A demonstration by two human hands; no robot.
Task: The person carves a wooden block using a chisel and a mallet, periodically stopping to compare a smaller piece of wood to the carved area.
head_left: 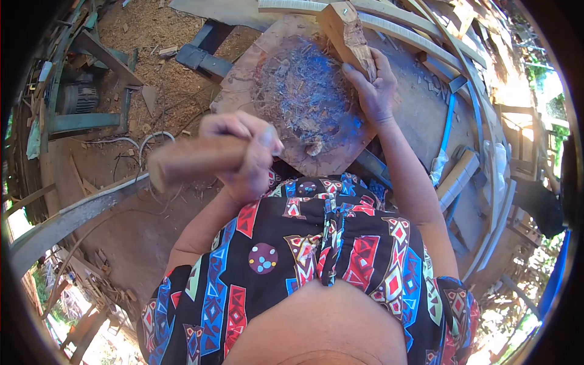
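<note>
My left hand (243,155) is wrapped round a thick, rounded wooden piece (191,161), blurred by motion, whose blunt end points left. At the upper right, my right hand (372,88) grips the lower end of an angular wood block (342,33). The block has a smooth face and a rough, splintered edge, and a small shiny spot shows at its top. It tilts over the far right edge of a work board (240,82), which is stained blue in the middle and strewn with wood shavings (298,85).
Sawdust (155,36) covers the ground at the upper left, near a motor (79,97) and a dark metal frame (201,58). Long curved wooden strips (420,39) lie at the upper right. A blue bar (449,121) lies right of the board. A pale beam (79,222) crosses the left side.
</note>
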